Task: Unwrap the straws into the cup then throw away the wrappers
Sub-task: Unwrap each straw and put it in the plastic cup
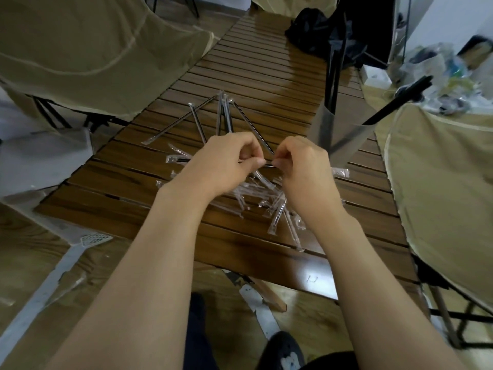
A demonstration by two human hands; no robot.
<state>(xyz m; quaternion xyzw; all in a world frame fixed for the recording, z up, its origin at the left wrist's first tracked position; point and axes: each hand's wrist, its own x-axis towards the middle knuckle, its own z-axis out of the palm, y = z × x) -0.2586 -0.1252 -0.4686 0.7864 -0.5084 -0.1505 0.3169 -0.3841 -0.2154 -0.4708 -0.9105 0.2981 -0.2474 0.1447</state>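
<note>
My left hand [226, 161] and my right hand [301, 166] meet above the slatted wooden table [266, 76]. Between thumbs and fingertips both pinch the near end of one wrapped black straw [253, 129], which slants up and away to the left. Several more wrapped straws [202, 113] lie fanned out beyond my hands. Empty clear wrappers [277, 209] are heaped under and in front of my hands. To the right stands a clear cup [338, 132] with several black straws [333, 70] sticking up out of it.
A black bag [312, 28] sits at the table's far end. Beige fabric chairs stand at the left [93, 49] and right [440, 182]. A white fly swatter [88, 240] lies on the floor at the left. Plastic bags [437, 68] are piled at the far right.
</note>
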